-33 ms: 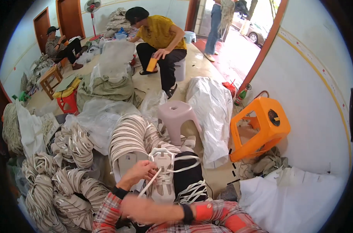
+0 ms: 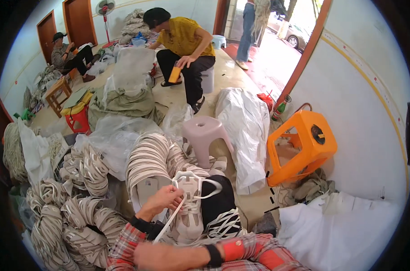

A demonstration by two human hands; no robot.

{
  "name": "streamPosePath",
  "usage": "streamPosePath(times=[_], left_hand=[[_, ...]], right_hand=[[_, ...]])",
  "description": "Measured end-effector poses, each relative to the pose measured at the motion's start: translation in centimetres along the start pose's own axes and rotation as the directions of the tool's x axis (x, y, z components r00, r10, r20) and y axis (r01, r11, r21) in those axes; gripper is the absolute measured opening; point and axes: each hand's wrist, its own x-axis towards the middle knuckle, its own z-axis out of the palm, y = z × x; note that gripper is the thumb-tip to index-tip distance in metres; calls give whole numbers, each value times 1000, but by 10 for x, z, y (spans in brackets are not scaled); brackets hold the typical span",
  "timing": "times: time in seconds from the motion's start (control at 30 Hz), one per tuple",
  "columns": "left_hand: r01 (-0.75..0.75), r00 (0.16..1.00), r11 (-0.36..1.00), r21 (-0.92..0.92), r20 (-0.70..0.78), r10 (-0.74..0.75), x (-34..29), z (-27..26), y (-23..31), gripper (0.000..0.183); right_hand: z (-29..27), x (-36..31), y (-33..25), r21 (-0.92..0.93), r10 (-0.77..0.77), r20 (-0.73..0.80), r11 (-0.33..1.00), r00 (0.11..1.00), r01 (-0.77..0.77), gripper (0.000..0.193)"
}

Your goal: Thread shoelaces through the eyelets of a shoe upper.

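Note:
In front of me lies a beige and white shoe upper [image 2: 188, 221], its white shoelace [image 2: 169, 222] partly threaded across the tongue. My left hand [image 2: 165, 198] is closed at its left eyelet edge, fingertips pinching where the lace comes out. My right hand [image 2: 146, 256] crosses leftward below my left wrist, smeared by motion. The taut lace runs down to it; its fingers do not show clearly. A loose loop of lace stands out at the upper's right side. Beneath and beside it is a black cloth [image 2: 217, 198], with a bundle of white laces [image 2: 225, 224] on it.
Stacked shoe uppers [image 2: 146, 156] curve just beyond my left hand, with more piles [image 2: 85, 217] at left. A mauve stool [image 2: 207, 128], white sack [image 2: 243, 135] and tipped orange stool [image 2: 304, 144] stand ahead and right. A person [image 2: 187, 49] sits farther off; two others are behind.
My right hand has moved down and slightly left, with the lace stretched farther down. The loop at the right has shifted a little. My left hand stays at the eyelet edge.

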Motion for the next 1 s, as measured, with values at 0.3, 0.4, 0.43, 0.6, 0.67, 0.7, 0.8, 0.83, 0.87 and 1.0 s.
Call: streamPosePath(times=[0.3, 0.4, 0.43, 0.6, 0.67, 0.7, 0.8, 0.83, 0.87, 1.0], left_hand=[[-272, 899, 469, 840, 48, 434, 4, 49, -16, 26], [-323, 833, 421, 848, 44, 552, 12, 54, -34, 19], [-326, 832, 417, 848, 48, 553, 17, 51, -42, 19], [-307, 867, 917, 254, -322, 379, 15, 31, -48, 18], [-246, 912, 962, 123, -308, 272, 5, 29, -39, 22], [-182, 946, 983, -12, -273, 172, 2, 30, -34, 26], [-297, 921, 955, -14, -269, 283, -4, 23, -29, 28], [-298, 919, 954, -8, -271, 285, -7, 20, -25, 28], [-300, 927, 954, 7, -234, 293, -11, 18, -20, 28], [-260, 950, 966, 18, -177, 259, -14, 14, -14, 30]], right_hand=[[-41, -20, -11, 464, 144, 337, 834, 930, -297, 17], [-35, -65, 11, 432, 408, 278, 755, 870, -493, 14], [-40, -87, 21, 360, 388, 186, 828, 903, -430, 16], [-78, -154, 67, 340, 949, -54, 310, 311, -888, 18], [-93, -144, 70, 490, 985, 82, 91, 149, -867, 17], [-95, -144, 74, 505, 982, 87, 101, 167, -857, 17], [-76, -141, 106, 532, 934, -78, 335, 349, -778, 16], [-73, -137, 113, 535, 932, -79, 338, 352, -774, 16], [-71, -133, 120, 460, 898, -79, 418, 433, -783, 16], [-70, -124, 129, 154, 749, -109, 663, 654, -733, 13]])
